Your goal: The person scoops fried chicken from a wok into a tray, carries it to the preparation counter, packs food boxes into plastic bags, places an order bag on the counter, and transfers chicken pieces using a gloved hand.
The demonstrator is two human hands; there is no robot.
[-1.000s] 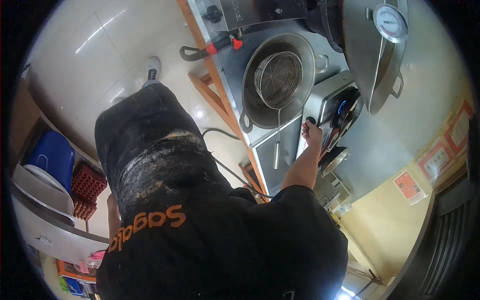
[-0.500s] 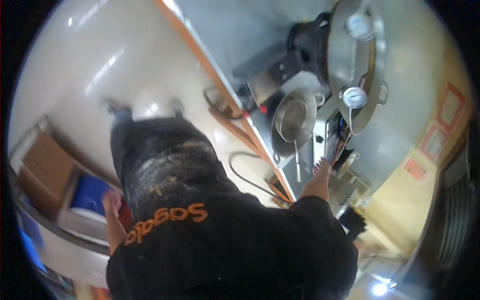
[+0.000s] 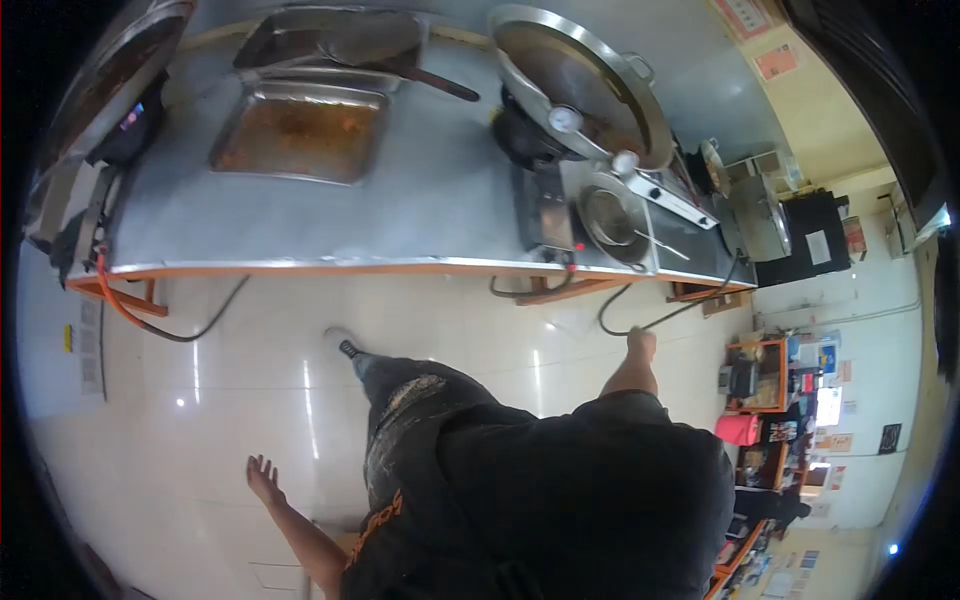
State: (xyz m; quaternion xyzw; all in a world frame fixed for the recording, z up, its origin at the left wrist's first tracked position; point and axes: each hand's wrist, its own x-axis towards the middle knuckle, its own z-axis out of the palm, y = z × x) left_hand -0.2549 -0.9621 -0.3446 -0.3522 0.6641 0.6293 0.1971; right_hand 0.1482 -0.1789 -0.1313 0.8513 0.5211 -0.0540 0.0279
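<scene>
My left hand (image 3: 265, 480) hangs over the tiled floor at lower left, fingers spread, holding nothing. Bent forward, my right arm ends in my right hand (image 3: 642, 345), loosely curled with nothing visible in it. It appears in front of the metal-topped counter, overlapping a dark hose (image 3: 607, 312) in the view, and I cannot tell if they touch. On the counter nearest that hand are a shallow pan (image 3: 598, 238) with a round strainer (image 3: 612, 215) in it. Behind them stands a large wok (image 3: 560, 65) with two dial thermometers (image 3: 566, 119) at its rim.
The long counter (image 3: 420, 235) crosses ahead of me. A tray of orange-brown liquid (image 3: 300, 135) and a dark-handled skimmer (image 3: 375, 45) lie on it. Another large wok (image 3: 110, 85) stands at far left. Shelves (image 3: 765, 375) and a pink bin (image 3: 738, 430) are at right.
My view has turned left, bringing the trays and more of the counter into sight. My left hand has moved away from the box and blue object; my right hand now appears below the counter edge.
</scene>
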